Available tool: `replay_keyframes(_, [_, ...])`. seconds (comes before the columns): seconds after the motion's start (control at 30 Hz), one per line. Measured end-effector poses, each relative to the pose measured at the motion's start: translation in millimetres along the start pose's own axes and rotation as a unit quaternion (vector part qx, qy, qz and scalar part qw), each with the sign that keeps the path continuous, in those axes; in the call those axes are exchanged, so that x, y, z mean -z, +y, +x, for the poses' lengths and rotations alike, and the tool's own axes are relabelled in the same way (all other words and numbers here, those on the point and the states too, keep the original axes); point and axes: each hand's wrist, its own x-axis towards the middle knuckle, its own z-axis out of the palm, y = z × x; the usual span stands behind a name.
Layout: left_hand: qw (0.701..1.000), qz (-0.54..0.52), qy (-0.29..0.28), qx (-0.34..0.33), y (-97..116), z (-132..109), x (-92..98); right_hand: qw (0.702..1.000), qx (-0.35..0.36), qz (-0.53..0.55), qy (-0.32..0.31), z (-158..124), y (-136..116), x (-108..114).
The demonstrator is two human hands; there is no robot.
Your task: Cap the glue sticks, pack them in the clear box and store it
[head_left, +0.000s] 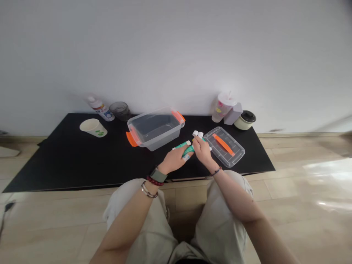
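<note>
My left hand and my right hand meet above the black surface. A green-and-white tube lies across the fingers of my left hand. Green tubes with white caps stick out of my right fist, and its fingers partly hide them. I cannot tell exactly how many tubes there are. Just left of my hands stands a see-through plastic box with orange clips. Its lid, with an orange handle, lies to the right of my right hand.
Along the back, against the white wall, stand a paper cup, a spray bottle, a dark glass, a plastic cup with a straw, a lilac box and a cream jar. My knees lie below the surface's front edge.
</note>
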Motion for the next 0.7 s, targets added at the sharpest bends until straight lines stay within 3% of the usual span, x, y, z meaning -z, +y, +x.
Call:
replay_keyframes(0.1, [0.982,0.18,0.046,0.023,3.4,-0.1,-3.3,0.997,-0.064,0.033,0.024,4.4,7.4,-12.6])
replay_keyframes(0.17, [0.982,0.183,0.037,0.025,3.0,0.3,-2.1,0.996,-0.072,0.059,0.007,4.2,9.3,-14.1])
replay_keyframes(0.27, [0.999,0.009,-0.032,0.017,-1.8,0.3,5.9,0.997,-0.009,0.066,-0.025,-0.4,4.2,-5.3])
replay_keyframes(0.37, [0.969,-0.202,-0.144,0.011,-8.5,-1.2,14.1,0.994,0.087,0.03,-0.054,-4.8,-4.5,6.1])
replay_keyframes(0.43, [0.963,-0.222,-0.154,0.006,-12.1,-2.3,15.6,0.993,0.103,-0.004,-0.059,-5.4,-7.4,8.3])
replay_keyframes(0.57, [0.999,-0.022,-0.047,0.0,-13.4,-3.0,9.4,0.997,0.038,-0.059,-0.044,-0.5,-2.2,-2.4])
replay_keyframes(0.7, [0.982,0.187,0.015,0.031,-6.4,-3.4,0.9,0.994,-0.07,-0.069,-0.054,5.0,6.5,-12.8])
